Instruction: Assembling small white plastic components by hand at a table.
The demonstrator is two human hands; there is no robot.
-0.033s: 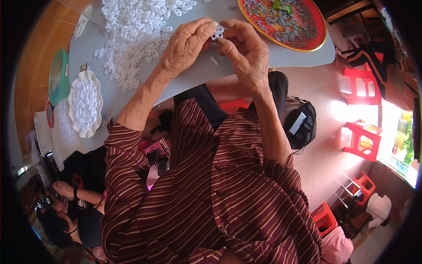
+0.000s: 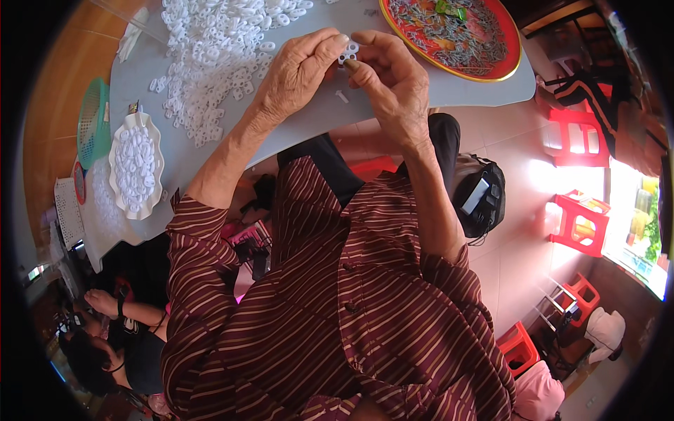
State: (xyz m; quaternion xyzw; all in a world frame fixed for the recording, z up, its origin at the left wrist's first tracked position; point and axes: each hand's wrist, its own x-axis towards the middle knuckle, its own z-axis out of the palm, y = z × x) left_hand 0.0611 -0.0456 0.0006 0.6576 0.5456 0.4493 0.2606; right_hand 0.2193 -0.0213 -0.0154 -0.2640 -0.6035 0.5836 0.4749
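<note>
We hold a small white part [image 2: 349, 50] pinched between the fingertips of both hands, above the grey worktop [image 2: 323, 116] at 12 o'clock. The left hand [image 2: 298, 74] is closed on the part from its 9 o'clock side; the right hand [image 2: 393, 77] grips it from 3 o'clock. A heap of white parts [image 2: 217, 49] lies at 10 o'clock of the hands. A white dish [image 2: 135, 167] of parts sits at 8 o'clock. A red tray [image 2: 456, 35] of metal pieces sits at 2 o'clock.
</note>
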